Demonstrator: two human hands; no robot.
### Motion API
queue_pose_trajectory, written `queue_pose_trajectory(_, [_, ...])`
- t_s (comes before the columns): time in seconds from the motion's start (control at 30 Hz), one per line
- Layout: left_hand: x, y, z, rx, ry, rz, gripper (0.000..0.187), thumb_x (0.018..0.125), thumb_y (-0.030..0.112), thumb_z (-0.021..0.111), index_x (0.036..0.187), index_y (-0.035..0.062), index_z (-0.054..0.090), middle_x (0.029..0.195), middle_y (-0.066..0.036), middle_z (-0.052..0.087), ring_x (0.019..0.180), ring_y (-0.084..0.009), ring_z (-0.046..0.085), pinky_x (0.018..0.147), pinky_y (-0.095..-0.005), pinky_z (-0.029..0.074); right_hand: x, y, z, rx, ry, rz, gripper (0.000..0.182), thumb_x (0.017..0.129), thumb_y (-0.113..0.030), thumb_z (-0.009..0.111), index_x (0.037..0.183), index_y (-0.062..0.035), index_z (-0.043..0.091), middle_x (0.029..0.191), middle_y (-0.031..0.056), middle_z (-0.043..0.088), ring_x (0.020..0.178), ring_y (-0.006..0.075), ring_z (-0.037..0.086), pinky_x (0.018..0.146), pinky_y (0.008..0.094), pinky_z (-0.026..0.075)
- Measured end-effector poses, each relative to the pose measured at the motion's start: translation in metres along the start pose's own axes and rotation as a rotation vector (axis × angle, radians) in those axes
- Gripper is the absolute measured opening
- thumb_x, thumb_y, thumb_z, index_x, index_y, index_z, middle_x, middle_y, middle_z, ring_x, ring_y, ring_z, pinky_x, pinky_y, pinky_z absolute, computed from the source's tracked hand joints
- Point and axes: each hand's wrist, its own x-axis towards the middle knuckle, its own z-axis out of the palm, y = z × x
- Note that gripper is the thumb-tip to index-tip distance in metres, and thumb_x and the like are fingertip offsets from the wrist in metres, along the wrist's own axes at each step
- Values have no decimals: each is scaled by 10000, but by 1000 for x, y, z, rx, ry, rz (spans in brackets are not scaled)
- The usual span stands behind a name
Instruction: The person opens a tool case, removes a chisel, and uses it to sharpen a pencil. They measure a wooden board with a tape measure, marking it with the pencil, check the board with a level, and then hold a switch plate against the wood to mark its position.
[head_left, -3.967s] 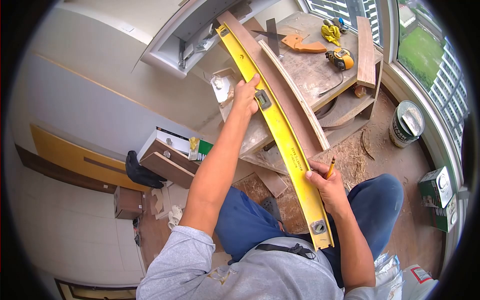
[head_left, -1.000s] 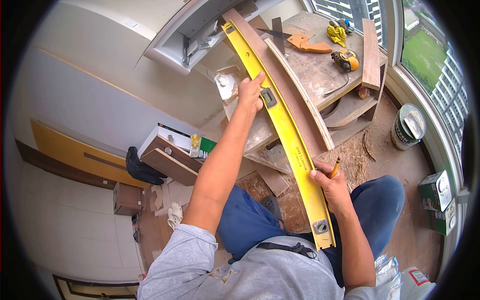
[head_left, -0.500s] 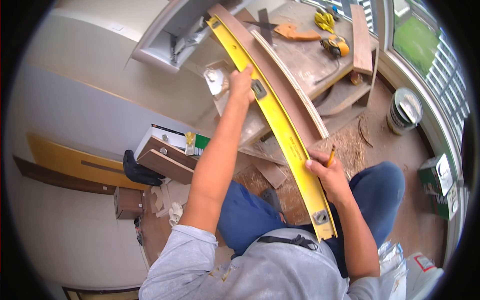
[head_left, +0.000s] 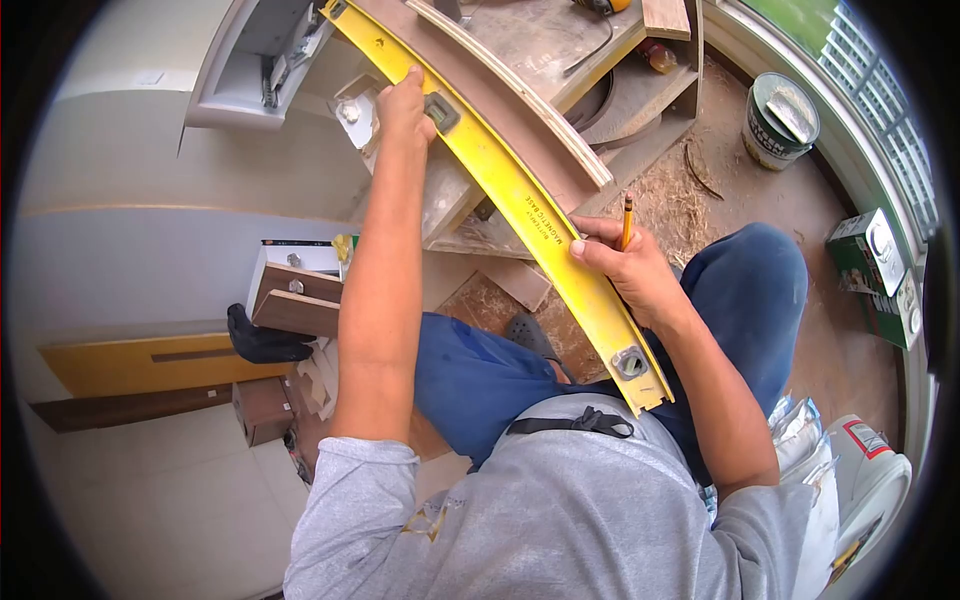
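Observation:
A long yellow spirit level [head_left: 500, 185] runs slantwise from the upper left down to my waist, lying along a brown board [head_left: 490, 95]. My left hand [head_left: 403, 108] is closed around its upper part, beside the middle vial. Lower down, my right hand [head_left: 635, 272] grips the level's edge with the thumb on its face. A yellow pencil [head_left: 627, 220] stands up between the fingers of that same hand. On the brown board, to the right of the level, lies a narrow pale wood strip [head_left: 520, 92].
A wooden workbench [head_left: 600, 75] stands ahead, with wood shavings [head_left: 660, 210] on the floor beside it. To the right are a paint bucket [head_left: 780, 125] and green-and-white cans [head_left: 870, 255]. An open white cabinet [head_left: 235, 95] is at upper left. Near my right elbow sits a white tub [head_left: 870, 480].
My view has tilted downward and turned right, so the bench, bucket and level appear higher and further left. Both hands keep their grip on the level, and the pencil stays in the right hand.

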Motion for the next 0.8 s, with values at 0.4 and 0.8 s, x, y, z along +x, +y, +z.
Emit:
queue_pose_trajectory(0.4, [-9, 5, 6, -3, 43, 19, 259, 987, 142, 660, 1135, -61, 600, 1044, -128, 658, 867, -236, 662, 716, -433, 596, -1, -2, 2, 34, -11, 12, 500, 908, -109, 718, 1346, 88, 579, 994, 114, 733, 774, 132, 705, 710, 268, 584])
queue_pose_trajectory(0.8, [-21, 6, 16, -41, 95, 71, 239, 949, 73, 637, 1103, -109, 637, 1030, -157, 697, 870, -233, 672, 756, -396, 542, -7, -85, 8, -46, 269, -633, 378, 1039, -379, 541, 1071, -17, 646, 846, 12, 580, 743, 124, 530, 722, 266, 431])
